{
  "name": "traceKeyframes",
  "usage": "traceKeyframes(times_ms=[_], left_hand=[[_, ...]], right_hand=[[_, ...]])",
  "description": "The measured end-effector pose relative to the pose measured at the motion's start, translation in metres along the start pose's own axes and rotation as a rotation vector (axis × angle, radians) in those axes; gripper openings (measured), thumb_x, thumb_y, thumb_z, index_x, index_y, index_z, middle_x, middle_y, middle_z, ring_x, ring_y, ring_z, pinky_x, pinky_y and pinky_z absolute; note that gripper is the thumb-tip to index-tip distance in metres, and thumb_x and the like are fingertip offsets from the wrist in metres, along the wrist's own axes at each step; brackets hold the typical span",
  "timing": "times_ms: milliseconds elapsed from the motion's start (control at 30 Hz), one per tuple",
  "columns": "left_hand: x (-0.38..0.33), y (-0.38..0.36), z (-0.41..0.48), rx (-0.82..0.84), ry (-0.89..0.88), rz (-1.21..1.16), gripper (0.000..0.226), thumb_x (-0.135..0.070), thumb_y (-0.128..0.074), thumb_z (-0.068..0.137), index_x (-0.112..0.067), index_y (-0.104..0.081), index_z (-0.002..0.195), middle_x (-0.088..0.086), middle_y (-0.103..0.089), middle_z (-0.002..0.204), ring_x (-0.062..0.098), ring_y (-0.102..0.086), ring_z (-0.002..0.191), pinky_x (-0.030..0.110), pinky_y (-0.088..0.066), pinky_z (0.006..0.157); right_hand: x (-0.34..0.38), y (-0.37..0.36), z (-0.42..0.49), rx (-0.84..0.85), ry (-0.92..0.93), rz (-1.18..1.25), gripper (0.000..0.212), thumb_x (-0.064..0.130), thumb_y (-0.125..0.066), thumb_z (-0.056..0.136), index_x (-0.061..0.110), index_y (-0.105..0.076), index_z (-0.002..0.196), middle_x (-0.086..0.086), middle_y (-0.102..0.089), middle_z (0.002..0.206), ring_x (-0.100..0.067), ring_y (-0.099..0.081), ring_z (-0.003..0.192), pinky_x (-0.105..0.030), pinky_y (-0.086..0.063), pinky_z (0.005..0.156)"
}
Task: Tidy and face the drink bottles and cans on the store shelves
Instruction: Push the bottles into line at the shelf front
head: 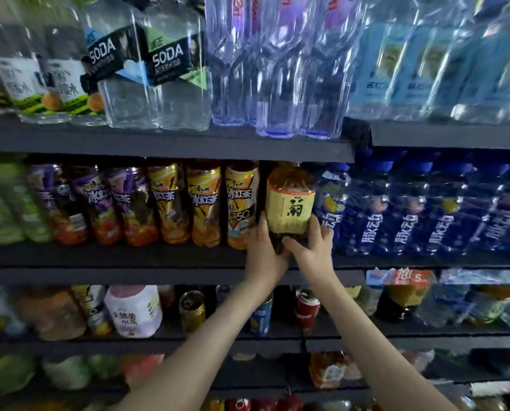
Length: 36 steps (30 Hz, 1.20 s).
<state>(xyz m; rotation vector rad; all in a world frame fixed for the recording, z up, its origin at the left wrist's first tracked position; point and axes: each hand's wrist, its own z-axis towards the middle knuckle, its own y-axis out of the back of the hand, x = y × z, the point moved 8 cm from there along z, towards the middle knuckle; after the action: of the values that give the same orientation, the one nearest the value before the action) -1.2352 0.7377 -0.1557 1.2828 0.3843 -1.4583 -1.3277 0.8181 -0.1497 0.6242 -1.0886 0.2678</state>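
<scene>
Gripping the chrysanthemum tea bottle (290, 200) low on the middle shelf (114, 256), left hand (265, 250) and right hand (313, 247) curl round it; label faces front. Lower shelves appear untidied.

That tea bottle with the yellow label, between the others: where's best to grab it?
Grip the tea bottle low on its body, from the front: the iced tea bottle and blue bottle crowd its sides, and the upper shelf sits close over its top. The left hand and right hand hold it there.
</scene>
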Motion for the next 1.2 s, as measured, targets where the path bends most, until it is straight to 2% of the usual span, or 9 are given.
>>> traceKeyframes(times_ms=[100, 300, 433, 533, 600, 700, 833, 1000, 1200], left_hand=[[0.002, 0.001, -0.016, -0.059, 0.039, 0.020, 0.062, -0.013, -0.069, 0.081, -0.005, -0.039, 0.134, 0.015, -0.041, 0.132, 0.026, -0.041, 0.123, 0.033, -0.039, 0.101], [-0.017, 0.002, -0.038, -0.067, -0.015, -0.020, 0.051, -0.037, -0.039, 0.091, -0.001, -0.048, 0.126, 0.024, -0.059, 0.122, 0.029, -0.062, 0.109, 0.041, -0.053, 0.093], [-0.020, 0.010, -0.074, -0.103, -0.090, -0.079, 0.056, -0.002, -0.070, 0.082, 0.000, -0.030, 0.122, 0.004, -0.039, 0.118, -0.004, -0.048, 0.114, 0.006, -0.044, 0.085], [-0.017, 0.013, -0.088, -0.068, -0.130, -0.139, 0.071, -0.015, -0.077, 0.077, -0.009, -0.032, 0.132, 0.008, -0.035, 0.128, 0.015, -0.046, 0.122, 0.014, -0.044, 0.094], [-0.026, 0.016, -0.100, 0.028, -0.142, -0.269, 0.071, -0.026, -0.079, 0.073, -0.032, -0.042, 0.132, -0.005, -0.048, 0.127, 0.004, -0.050, 0.120, 0.021, -0.046, 0.095], [-0.026, 0.016, -0.114, 0.199, -0.122, -0.288, 0.073, -0.021, -0.084, 0.070, -0.046, -0.039, 0.122, -0.020, -0.053, 0.118, -0.013, -0.052, 0.108, 0.010, -0.046, 0.083], [-0.002, 0.007, -0.136, 0.352, -0.035, -0.195, 0.082, -0.039, -0.086, 0.060, -0.053, -0.036, 0.123, -0.022, -0.053, 0.121, -0.008, -0.052, 0.110, 0.016, -0.048, 0.087], [0.017, -0.017, -0.173, 0.427, 0.106, -0.248, 0.080, -0.021, -0.089, 0.061, -0.054, -0.039, 0.114, -0.023, -0.057, 0.113, -0.011, -0.055, 0.102, 0.011, -0.047, 0.078], [0.014, -0.038, -0.197, 0.530, 0.139, -0.092, 0.093, -0.047, -0.087, 0.057, -0.045, -0.039, 0.136, -0.022, -0.059, 0.120, 0.001, -0.057, 0.110, 0.030, -0.050, 0.093]], right_hand=[[-0.003, 0.005, -0.008, 0.021, 0.028, 0.041, 0.078, 0.037, -0.066, 0.068, 0.013, -0.038, 0.137, -0.004, -0.034, 0.112, -0.021, -0.034, 0.111, -0.030, -0.033, 0.095], [0.000, 0.005, -0.031, 0.137, 0.080, 0.335, 0.063, 0.006, -0.074, 0.080, 0.020, -0.027, 0.120, 0.001, -0.048, 0.116, -0.017, -0.055, 0.113, -0.030, -0.050, 0.092], [-0.006, 0.019, -0.051, 0.195, 0.074, 0.364, 0.075, 0.012, -0.080, 0.075, 0.029, -0.031, 0.129, 0.000, -0.048, 0.124, -0.010, -0.051, 0.118, -0.032, -0.045, 0.100], [-0.005, 0.029, -0.071, 0.185, 0.079, 0.212, 0.082, 0.015, -0.085, 0.068, 0.021, -0.038, 0.135, 0.007, -0.040, 0.114, -0.006, -0.037, 0.117, -0.012, -0.034, 0.097], [-0.006, 0.036, -0.087, 0.169, 0.069, 0.171, 0.079, 0.016, -0.085, 0.067, 0.022, -0.042, 0.134, 0.006, -0.040, 0.110, 0.000, -0.034, 0.108, 0.001, -0.031, 0.085], [-0.019, 0.047, -0.107, 0.151, -0.018, 0.130, 0.080, 0.024, -0.084, 0.069, 0.025, -0.042, 0.137, 0.010, -0.038, 0.111, -0.001, -0.035, 0.107, -0.010, -0.035, 0.090], [-0.039, 0.052, -0.144, 0.180, -0.153, 0.153, 0.064, 0.029, -0.080, 0.075, 0.030, -0.043, 0.127, 0.013, -0.039, 0.112, 0.002, -0.044, 0.104, -0.018, -0.043, 0.086], [-0.059, 0.061, -0.182, 0.214, -0.240, 0.301, 0.063, 0.030, -0.078, 0.076, 0.033, -0.042, 0.128, 0.011, -0.066, 0.111, 0.002, -0.064, 0.097, -0.022, -0.054, 0.081], [-0.087, 0.091, -0.202, 0.203, -0.383, 0.396, 0.059, 0.041, -0.081, 0.069, 0.019, -0.058, 0.119, 0.004, -0.072, 0.107, -0.014, -0.068, 0.101, -0.026, -0.055, 0.080]])
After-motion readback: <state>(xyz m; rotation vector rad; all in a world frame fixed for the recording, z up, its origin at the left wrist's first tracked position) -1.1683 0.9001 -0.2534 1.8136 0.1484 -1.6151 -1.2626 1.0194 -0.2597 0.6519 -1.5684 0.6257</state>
